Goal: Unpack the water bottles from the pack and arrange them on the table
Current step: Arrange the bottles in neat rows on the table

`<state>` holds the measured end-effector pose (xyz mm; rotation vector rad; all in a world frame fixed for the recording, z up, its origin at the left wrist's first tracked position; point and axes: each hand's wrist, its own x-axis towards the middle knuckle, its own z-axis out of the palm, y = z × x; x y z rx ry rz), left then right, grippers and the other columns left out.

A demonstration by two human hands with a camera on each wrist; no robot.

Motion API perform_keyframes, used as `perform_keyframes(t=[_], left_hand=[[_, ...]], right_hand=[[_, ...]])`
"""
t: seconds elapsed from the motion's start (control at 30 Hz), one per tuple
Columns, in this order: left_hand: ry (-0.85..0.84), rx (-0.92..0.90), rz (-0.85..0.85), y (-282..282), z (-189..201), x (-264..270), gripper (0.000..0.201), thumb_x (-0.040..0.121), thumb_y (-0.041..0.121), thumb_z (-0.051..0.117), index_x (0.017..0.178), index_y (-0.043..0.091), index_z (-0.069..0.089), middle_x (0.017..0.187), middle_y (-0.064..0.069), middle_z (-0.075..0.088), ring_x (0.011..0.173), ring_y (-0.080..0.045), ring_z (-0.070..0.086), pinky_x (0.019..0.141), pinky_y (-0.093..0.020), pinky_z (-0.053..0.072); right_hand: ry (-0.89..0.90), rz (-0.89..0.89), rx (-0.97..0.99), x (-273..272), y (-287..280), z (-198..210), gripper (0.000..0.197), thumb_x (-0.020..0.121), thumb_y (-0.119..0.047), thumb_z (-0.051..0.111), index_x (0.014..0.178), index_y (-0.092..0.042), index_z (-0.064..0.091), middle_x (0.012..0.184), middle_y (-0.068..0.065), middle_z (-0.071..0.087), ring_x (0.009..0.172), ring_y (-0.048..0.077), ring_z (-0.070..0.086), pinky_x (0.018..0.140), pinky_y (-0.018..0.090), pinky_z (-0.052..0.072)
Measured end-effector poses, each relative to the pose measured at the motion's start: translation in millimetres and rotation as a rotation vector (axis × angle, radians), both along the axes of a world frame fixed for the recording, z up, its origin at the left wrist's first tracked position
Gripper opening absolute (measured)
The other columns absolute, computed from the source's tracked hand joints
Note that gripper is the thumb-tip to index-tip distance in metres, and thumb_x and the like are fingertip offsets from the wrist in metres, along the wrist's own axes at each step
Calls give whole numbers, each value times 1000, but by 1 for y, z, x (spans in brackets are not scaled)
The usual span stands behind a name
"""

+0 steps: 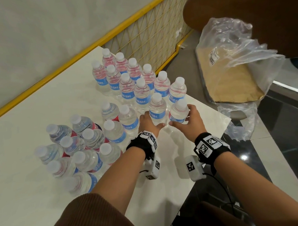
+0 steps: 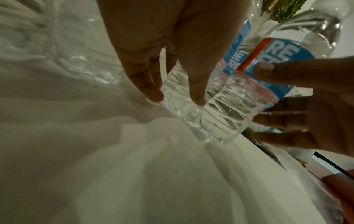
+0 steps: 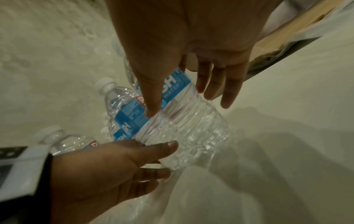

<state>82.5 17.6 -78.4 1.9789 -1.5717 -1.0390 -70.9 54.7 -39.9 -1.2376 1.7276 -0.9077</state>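
Two clear water bottles with blue labels and white caps stand side by side near the right edge of the white table. My left hand grips the lower body of the left bottle, thumb and fingers on either side. My right hand curls round the right bottle, thumb on its label. Both bottles touch the tabletop. Many more bottles stand in rows behind them and in a cluster at the near left.
The torn clear plastic wrap and its cardboard tray lie on the floor to the right. A round brown table stands behind them. A yellow mesh fence runs along the table's far side.
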Motion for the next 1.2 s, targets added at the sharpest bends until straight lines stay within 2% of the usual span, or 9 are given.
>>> perform_keyframes(t=[0.1, 0.17, 0.37, 0.5, 0.6, 0.67, 0.87, 1.03, 1.2], left_hand=[[29, 2, 18, -3, 1, 0, 72, 78, 23, 75, 138, 10, 38, 131, -16, 43, 121, -31, 49, 101, -33, 39], [42, -7, 23, -4, 1, 1, 71, 77, 20, 76, 137, 9, 40, 131, -16, 43, 120, -31, 49, 102, -33, 39], [57, -26, 9, -7, -1, 2, 66, 76, 17, 75, 134, 10, 44, 130, -16, 44, 119, -31, 50, 102, -36, 42], [69, -11, 47, -11, -4, 0, 68, 78, 15, 73, 138, 8, 40, 134, -17, 40, 120, -32, 48, 103, -36, 40], [70, -11, 58, -12, -6, -1, 68, 80, 16, 72, 139, 8, 39, 134, -17, 40, 120, -33, 49, 103, -38, 41], [59, -2, 56, -13, -7, 0, 70, 80, 17, 71, 141, 8, 38, 135, -16, 39, 121, -33, 48, 104, -39, 41], [69, 0, 78, -13, -8, 1, 71, 78, 18, 73, 139, 7, 38, 136, -15, 40, 124, -32, 47, 104, -41, 41], [100, 3, 116, -14, -9, -1, 71, 77, 17, 74, 139, 6, 39, 137, -15, 42, 124, -32, 48, 104, -43, 41], [121, -1, 169, -15, -10, -3, 65, 77, 15, 74, 133, 2, 42, 133, -16, 48, 121, -31, 50, 102, -40, 42]], right_hand=[[-53, 39, 34, 6, 1, 1, 77, 71, -14, 80, 133, -16, 34, 132, 3, 50, 116, 20, 52, 92, 27, 42], [-10, 79, 80, 6, 1, 2, 73, 76, -10, 74, 136, -17, 33, 134, 4, 51, 119, 24, 52, 94, 30, 42], [52, 6, 83, 15, -4, 5, 69, 73, -19, 78, 131, -15, 41, 129, 4, 55, 115, 25, 56, 89, 29, 43], [114, 92, 91, 19, -7, 5, 68, 72, -15, 78, 131, -15, 43, 129, 6, 55, 115, 27, 55, 91, 30, 43], [139, 166, 137, 16, -9, 7, 70, 75, -12, 73, 136, -16, 39, 133, 7, 54, 117, 28, 54, 95, 34, 44], [147, 193, 173, 12, -10, 5, 71, 77, -12, 72, 139, -19, 37, 135, 5, 53, 117, 27, 54, 94, 32, 43], [133, 82, 178, 12, -8, 5, 73, 75, -24, 78, 136, -18, 37, 127, 7, 58, 115, 25, 56, 86, 25, 40], [102, 76, 176, 11, -8, 1, 76, 74, -27, 78, 137, -23, 36, 132, 7, 55, 114, 26, 57, 94, 34, 45], [65, 58, 173, 6, -12, -1, 70, 75, -24, 78, 132, -23, 39, 131, 6, 55, 109, 25, 59, 86, 29, 44]])
